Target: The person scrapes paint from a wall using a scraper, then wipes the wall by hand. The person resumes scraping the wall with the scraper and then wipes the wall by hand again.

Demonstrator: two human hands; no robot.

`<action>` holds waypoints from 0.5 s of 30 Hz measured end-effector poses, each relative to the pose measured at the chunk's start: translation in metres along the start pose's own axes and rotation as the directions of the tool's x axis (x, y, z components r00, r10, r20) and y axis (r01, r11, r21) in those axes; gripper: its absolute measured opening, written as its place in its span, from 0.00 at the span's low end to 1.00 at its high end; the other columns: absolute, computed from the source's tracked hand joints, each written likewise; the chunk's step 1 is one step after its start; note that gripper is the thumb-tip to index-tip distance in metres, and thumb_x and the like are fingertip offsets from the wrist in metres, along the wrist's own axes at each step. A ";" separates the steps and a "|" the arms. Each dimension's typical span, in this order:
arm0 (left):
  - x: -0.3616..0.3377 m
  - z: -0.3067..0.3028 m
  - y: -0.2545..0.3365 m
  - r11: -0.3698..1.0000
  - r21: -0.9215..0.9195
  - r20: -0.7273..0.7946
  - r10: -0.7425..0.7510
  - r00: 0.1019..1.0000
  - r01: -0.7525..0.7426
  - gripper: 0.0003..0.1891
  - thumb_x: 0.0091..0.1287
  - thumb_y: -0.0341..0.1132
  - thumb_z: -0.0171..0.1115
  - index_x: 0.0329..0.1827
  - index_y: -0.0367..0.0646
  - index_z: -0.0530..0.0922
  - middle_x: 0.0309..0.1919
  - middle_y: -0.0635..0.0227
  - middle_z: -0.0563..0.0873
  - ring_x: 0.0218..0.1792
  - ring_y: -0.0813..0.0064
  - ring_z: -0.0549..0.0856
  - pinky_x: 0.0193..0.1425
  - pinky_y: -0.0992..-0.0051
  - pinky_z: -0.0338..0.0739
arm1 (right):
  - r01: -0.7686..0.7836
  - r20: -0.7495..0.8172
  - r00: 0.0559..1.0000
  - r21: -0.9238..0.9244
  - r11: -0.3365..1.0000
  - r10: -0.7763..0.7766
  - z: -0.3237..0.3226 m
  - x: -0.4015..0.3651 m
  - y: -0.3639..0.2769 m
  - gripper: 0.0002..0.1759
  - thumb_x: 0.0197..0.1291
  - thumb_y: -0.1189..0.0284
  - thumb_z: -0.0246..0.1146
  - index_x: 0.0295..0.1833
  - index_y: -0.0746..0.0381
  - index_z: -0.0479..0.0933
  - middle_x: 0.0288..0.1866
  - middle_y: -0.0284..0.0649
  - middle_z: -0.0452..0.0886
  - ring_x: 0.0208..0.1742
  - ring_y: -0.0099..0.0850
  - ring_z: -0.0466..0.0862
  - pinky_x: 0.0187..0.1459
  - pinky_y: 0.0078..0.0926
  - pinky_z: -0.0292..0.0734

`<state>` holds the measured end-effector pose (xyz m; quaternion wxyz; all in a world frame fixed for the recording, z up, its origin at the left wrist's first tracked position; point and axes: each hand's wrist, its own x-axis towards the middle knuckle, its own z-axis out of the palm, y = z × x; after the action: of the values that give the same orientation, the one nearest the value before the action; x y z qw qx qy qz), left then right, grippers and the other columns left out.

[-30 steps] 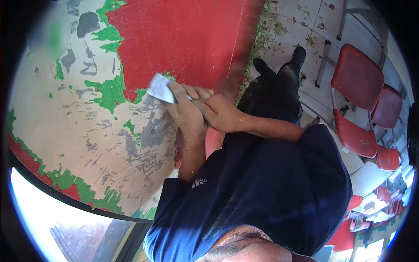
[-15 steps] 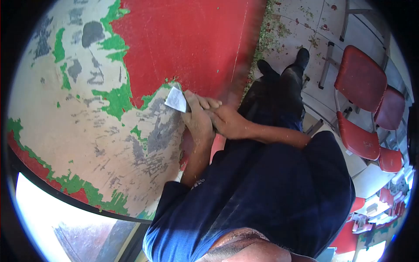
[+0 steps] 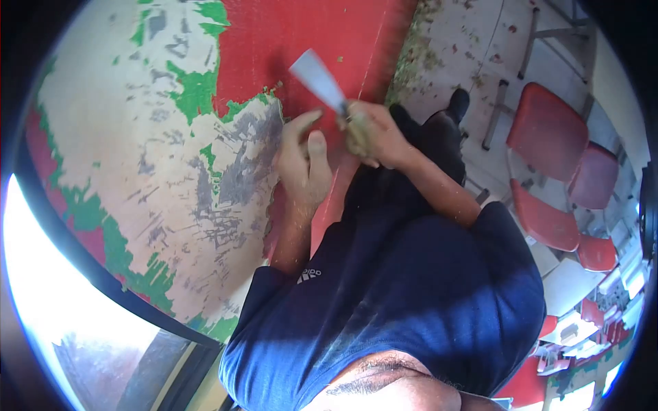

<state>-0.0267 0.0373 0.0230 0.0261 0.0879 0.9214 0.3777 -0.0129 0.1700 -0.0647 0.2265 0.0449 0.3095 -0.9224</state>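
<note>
My right hand (image 3: 375, 137) is wrapped round the handle of a putty knife (image 3: 319, 77), whose flat metal blade points up and left in front of the red paint. My left hand (image 3: 305, 164) is open and holds nothing, its thumb and fingers apart. It overlaps the edge where red paint meets the scraped patch (image 3: 233, 171) of the wall. That patch shows pale and grey areas with ragged green rims. Red paint (image 3: 288, 41) still covers the wall above and behind both hands.
Paint flakes (image 3: 415, 61) litter the tiled floor (image 3: 473, 41) along the wall's foot. Red chairs (image 3: 548, 130) with metal legs stand to the right. At lower left, a dark frame (image 3: 103, 267) borders a bright opening. My shoes (image 3: 458, 106) are close to the wall.
My left hand has come off the putty knife and opened. My right hand has drawn the knife away from the scraped edge, up and to the right. The view has shifted slightly.
</note>
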 end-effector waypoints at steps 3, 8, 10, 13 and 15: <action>0.008 -0.020 0.022 0.697 0.664 -0.189 0.508 0.840 -0.272 0.22 0.71 0.42 0.52 0.57 0.31 0.73 0.60 0.46 0.73 0.65 0.57 0.70 0.59 0.57 0.74 | 0.113 -0.223 0.967 -0.040 0.993 -0.119 -0.019 -0.025 -0.044 0.20 0.74 0.55 0.41 0.41 0.60 0.69 0.16 0.33 0.67 0.09 0.20 0.61 0.07 0.17 0.55; 0.040 0.013 -0.046 0.219 0.916 0.271 0.284 0.920 -0.337 0.26 0.66 0.50 0.56 0.60 0.38 0.74 0.63 0.53 0.73 0.70 0.60 0.63 0.59 0.53 0.73 | 0.226 -0.430 0.864 -0.132 0.965 -0.261 -0.036 -0.081 -0.109 0.19 0.74 0.57 0.40 0.43 0.61 0.67 0.18 0.36 0.67 0.09 0.22 0.62 0.07 0.18 0.55; 0.035 0.035 -0.077 0.398 0.686 0.574 0.219 0.789 -0.610 0.26 0.65 0.51 0.57 0.60 0.43 0.76 0.61 0.56 0.76 0.66 0.60 0.70 0.57 0.54 0.74 | 0.298 -0.419 0.838 -0.185 0.937 -0.349 -0.035 -0.101 -0.129 0.19 0.74 0.57 0.40 0.44 0.61 0.67 0.18 0.36 0.67 0.09 0.22 0.62 0.07 0.18 0.56; 0.037 0.023 -0.028 0.880 0.391 0.722 -0.112 0.683 -0.269 0.22 0.66 0.46 0.58 0.58 0.42 0.76 0.54 0.56 0.81 0.55 0.60 0.81 0.53 0.59 0.78 | 0.367 -0.347 0.832 -0.241 0.899 -0.433 -0.047 -0.130 -0.148 0.19 0.74 0.56 0.39 0.44 0.61 0.67 0.17 0.37 0.66 0.09 0.23 0.61 0.07 0.18 0.56; 0.032 0.032 -0.020 1.000 0.004 0.253 -0.026 0.967 0.026 0.22 0.67 0.43 0.58 0.57 0.36 0.75 0.49 0.56 0.84 0.48 0.61 0.84 0.52 0.63 0.80 | 0.399 -0.295 0.836 -0.254 0.881 -0.463 -0.056 -0.141 -0.161 0.20 0.74 0.56 0.39 0.44 0.60 0.67 0.16 0.37 0.66 0.08 0.23 0.60 0.07 0.18 0.55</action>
<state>-0.0570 0.0511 -0.0133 0.1484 0.1233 0.9118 0.3626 0.0379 0.3720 0.0100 -0.0430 0.1150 0.4296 -0.8946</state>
